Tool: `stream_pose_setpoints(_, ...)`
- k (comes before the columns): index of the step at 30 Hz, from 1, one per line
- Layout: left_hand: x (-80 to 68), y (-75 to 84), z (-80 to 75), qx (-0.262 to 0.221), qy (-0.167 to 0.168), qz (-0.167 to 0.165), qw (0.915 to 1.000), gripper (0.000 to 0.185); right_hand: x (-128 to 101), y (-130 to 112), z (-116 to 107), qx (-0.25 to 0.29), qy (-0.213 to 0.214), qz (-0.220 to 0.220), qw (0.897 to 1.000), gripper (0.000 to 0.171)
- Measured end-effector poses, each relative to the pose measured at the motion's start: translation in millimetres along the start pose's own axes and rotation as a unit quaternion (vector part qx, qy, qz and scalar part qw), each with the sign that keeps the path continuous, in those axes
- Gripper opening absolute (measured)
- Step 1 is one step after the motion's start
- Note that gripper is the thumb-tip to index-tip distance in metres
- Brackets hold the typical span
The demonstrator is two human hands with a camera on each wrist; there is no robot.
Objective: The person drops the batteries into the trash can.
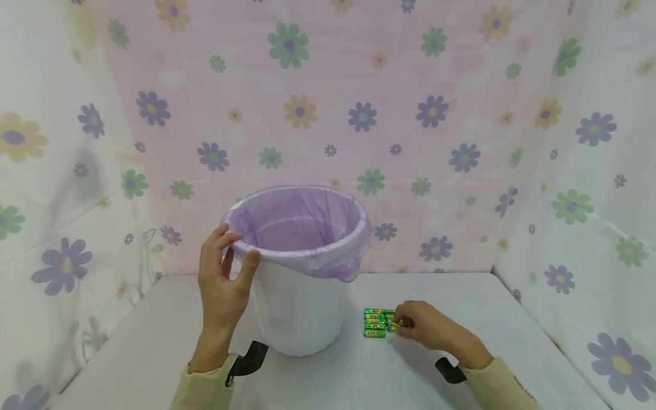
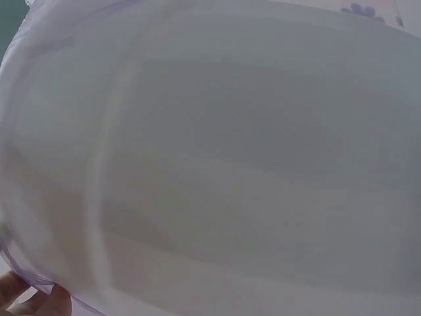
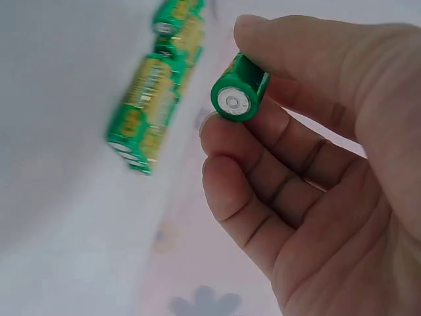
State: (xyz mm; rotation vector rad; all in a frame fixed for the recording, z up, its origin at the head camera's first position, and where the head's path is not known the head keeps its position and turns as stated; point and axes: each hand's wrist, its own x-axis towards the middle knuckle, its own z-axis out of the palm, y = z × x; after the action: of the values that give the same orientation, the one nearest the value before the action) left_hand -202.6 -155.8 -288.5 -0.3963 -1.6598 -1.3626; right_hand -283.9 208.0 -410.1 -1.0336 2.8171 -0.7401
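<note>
Where the head view looks down on the grey table (image 1: 154, 347), a white bin (image 1: 297, 307) stands upright near its middle, lined with a purple bag (image 1: 302, 228) folded over the rim. Left hand (image 1: 222, 279) is at the bin's left rim: thumb (image 1: 249, 267) and fingers pinch the bag's folded edge. Right of the bin, apart from it, lies a row of green batteries (image 1: 374, 323) flat on the table. Right hand (image 1: 427, 326) rests on the table just beside that row, fingertips closed on one green battery (image 1: 393, 324) at the row's right edge. Both wrists carry black mounts; sleeves are pale yellow. Flowered cloth hangs behind and on both sides.

Left wrist view: almost wholly filled by the bin's white wall (image 2: 217, 164), very close and out of focus. Fingertips (image 2: 39, 303) show at the lower left corner against the purple bag edge. Grip itself cannot be read from this view.

Right wrist view: right hand (image 3: 329, 171) pinches the green battery (image 3: 238, 89) between thumb above and curled index finger below; the battery's metal end cap faces the camera. Remaining fingers are curled beneath it. Other green batteries (image 3: 154, 99) lie side by side on the table to the left, blurred, clear of the held one.
</note>
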Motion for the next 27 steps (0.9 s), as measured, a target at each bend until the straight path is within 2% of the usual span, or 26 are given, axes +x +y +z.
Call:
stream_pose_setpoints(12,0.4,0.3,-0.7,0.015,-0.002,0.009,0.9999,0.035,10,-40,-55,-0.057,0.016,-0.045,0.997,0.012)
stream_pose_setpoints(19,-0.5,1.0,-1.4,0.008,0.000,0.000,1.0000,0.034,22,-59,-92,-0.090,0.039,-0.067,0.993,0.011)
stream_pose_setpoints(27,0.5,0.1,-1.7,0.005,-0.004,0.001,1.0000,0.035,35,-86,-137,-0.105,0.087,-0.124,0.983,0.011)
